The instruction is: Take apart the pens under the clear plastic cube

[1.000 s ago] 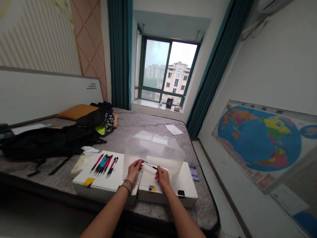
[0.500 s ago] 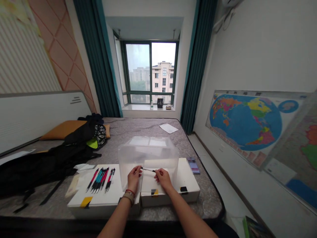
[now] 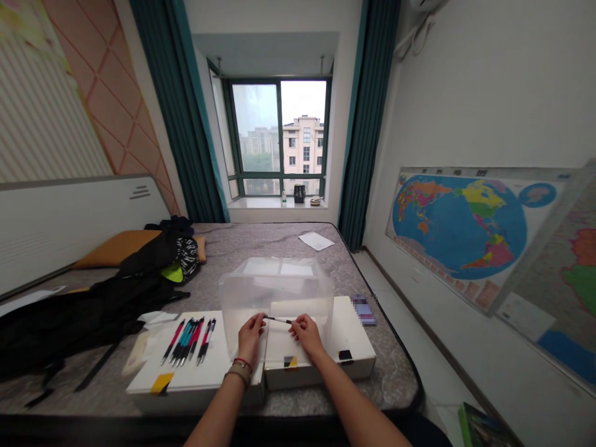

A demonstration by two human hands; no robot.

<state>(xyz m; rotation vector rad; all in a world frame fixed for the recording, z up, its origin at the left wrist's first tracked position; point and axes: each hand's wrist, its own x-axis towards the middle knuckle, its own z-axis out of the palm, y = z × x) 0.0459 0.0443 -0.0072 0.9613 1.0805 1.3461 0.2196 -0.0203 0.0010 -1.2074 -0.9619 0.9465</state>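
In the lower centre of the frame, a slim pen (image 3: 278,320) is held nearly level, one end pinched by the closed fingers of the left hand (image 3: 250,338), the other gripped by those of the right hand (image 3: 307,336). Just behind, a clear plastic bin (image 3: 274,287) is seen. At lower left, several pens (image 3: 190,340) are laid side by side on a white box (image 3: 205,376).

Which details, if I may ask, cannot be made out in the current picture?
Head view: one end of the pen, hidden by the right hand.
Head view: the pixelated item, its details blurred.
Head view: left end of the black bag, cut off by the left edge.
Head view: fine lettering on the world map, too small.
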